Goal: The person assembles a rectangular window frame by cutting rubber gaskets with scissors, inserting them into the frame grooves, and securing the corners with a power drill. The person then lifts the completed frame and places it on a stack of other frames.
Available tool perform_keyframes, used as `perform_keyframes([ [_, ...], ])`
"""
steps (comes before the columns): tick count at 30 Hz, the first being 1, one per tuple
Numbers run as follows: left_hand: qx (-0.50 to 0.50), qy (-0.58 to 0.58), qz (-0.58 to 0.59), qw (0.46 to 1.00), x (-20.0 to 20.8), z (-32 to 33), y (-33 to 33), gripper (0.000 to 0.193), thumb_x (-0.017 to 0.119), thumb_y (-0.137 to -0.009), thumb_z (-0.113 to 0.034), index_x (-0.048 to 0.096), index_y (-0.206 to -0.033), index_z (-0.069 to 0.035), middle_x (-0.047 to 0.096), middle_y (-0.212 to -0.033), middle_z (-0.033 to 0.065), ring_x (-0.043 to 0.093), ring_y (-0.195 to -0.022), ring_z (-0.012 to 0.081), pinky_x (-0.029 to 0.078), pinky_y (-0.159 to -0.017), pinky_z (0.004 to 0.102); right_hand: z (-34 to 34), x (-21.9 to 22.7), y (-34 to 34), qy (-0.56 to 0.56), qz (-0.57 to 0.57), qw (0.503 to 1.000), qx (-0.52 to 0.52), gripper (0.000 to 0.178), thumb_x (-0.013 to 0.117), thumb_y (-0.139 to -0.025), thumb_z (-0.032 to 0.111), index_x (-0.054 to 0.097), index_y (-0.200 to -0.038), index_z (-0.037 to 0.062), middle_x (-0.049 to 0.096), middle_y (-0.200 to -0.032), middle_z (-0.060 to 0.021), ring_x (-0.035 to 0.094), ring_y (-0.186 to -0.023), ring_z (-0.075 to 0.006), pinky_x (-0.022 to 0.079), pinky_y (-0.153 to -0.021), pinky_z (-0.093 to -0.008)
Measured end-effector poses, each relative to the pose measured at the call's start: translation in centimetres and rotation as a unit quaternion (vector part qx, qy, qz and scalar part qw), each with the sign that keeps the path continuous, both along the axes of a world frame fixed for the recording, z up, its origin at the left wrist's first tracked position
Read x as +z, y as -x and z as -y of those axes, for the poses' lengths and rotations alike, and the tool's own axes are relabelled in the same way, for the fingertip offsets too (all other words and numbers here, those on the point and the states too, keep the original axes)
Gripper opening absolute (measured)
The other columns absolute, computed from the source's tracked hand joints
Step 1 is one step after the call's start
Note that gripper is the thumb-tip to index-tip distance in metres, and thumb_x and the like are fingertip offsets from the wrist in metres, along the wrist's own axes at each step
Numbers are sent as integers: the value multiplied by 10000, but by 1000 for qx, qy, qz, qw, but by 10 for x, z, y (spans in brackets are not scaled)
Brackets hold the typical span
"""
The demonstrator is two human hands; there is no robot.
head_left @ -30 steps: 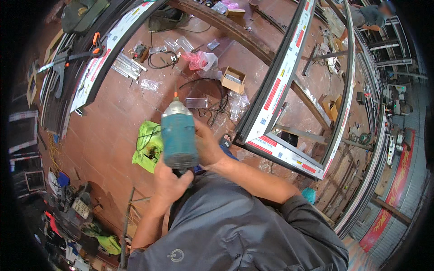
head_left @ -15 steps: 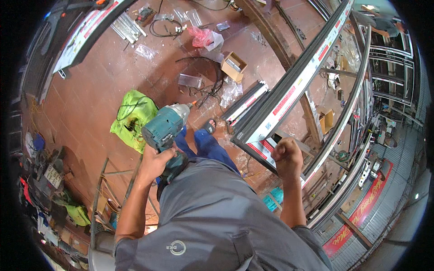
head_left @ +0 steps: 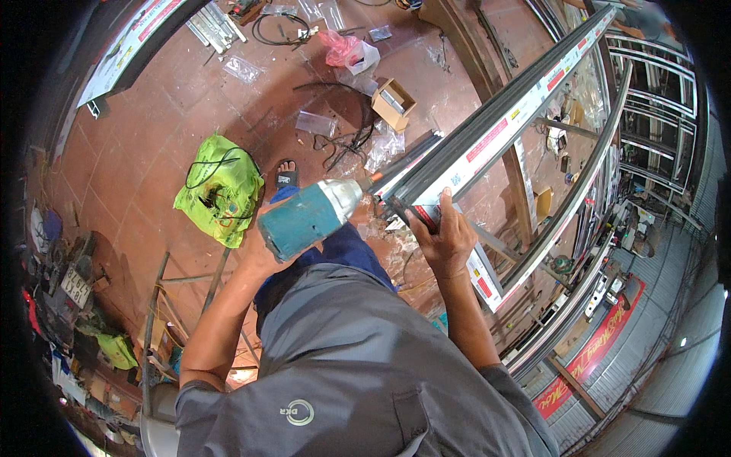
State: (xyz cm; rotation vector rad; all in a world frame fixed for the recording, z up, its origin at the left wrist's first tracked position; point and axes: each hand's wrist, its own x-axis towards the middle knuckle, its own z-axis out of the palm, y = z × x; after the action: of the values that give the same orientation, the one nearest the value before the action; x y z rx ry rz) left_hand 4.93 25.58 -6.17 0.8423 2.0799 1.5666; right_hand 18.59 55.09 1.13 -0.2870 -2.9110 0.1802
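My left hand (head_left: 259, 255) grips a teal power drill (head_left: 308, 217) with a silver nose, held level and pointing right. Its tip meets the near end of a long dark aluminium frame profile (head_left: 487, 129) covered with white and red protective film. My right hand (head_left: 445, 236) clasps that end of the profile from below, fingers wrapped over its edge. The profile runs away to the upper right. My grey shirt fills the lower middle, and one sandalled foot (head_left: 286, 175) shows on the red tiled floor.
A green plastic bag (head_left: 219, 189) with a black cable lies left of the drill. A small cardboard box (head_left: 393, 103), clear packets, a pink bag (head_left: 344, 49) and loose cables litter the tiles. More metal frames (head_left: 601, 190) stand at right; another profile (head_left: 126, 49) lies top left.
The drill has swung from pointing up to level, its tip now at the profile's end. My right hand moved from the frame farther right to grip that near end.
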Motion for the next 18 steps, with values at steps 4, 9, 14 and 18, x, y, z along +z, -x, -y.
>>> perform_keyframes([
  [4, -31, -42, 81, 995, 5, -3, 19, 449, 929, -715, -198, 743, -1087, -29, 774, -1030, 118, 751, -907, 241, 575, -811, 336, 1, -4, 1, -12, 7, 1000, -18, 776, 910, -724, 302, 606, -1341, -58, 638, -720, -111, 635, -595, -263, 500, -541, -376],
  [9, -101, -11, 58, 993, -29, -7, 20, 487, 918, -727, -243, 730, -1128, -42, 771, -1027, 107, 741, -900, 275, 572, -827, 365, 4, -7, -6, -9, 11, 999, -38, 758, 895, -690, 208, 616, -1354, -27, 613, -707, -98, 606, -583, -280, 482, -539, -400],
  [14, -152, -12, 163, 975, -42, -23, 32, 493, 894, -747, -290, 720, -1148, -60, 764, -1032, 95, 721, -914, 306, 563, -849, 400, 10, -11, -7, -15, -7, 999, -41, 754, 914, -667, 196, 636, -1330, -29, 592, -701, -81, 582, -571, -263, 470, -531, -383],
  [18, -138, -97, 136, 976, -52, -41, 51, 399, 890, -747, -263, 742, -1059, -62, 775, -960, 65, 731, -794, 216, 579, -717, 378, 11, -10, -6, -15, -7, 999, -47, 724, 915, -657, 175, 658, -1298, -40, 587, -703, -84, 570, -568, -252, 461, -527, -370],
])
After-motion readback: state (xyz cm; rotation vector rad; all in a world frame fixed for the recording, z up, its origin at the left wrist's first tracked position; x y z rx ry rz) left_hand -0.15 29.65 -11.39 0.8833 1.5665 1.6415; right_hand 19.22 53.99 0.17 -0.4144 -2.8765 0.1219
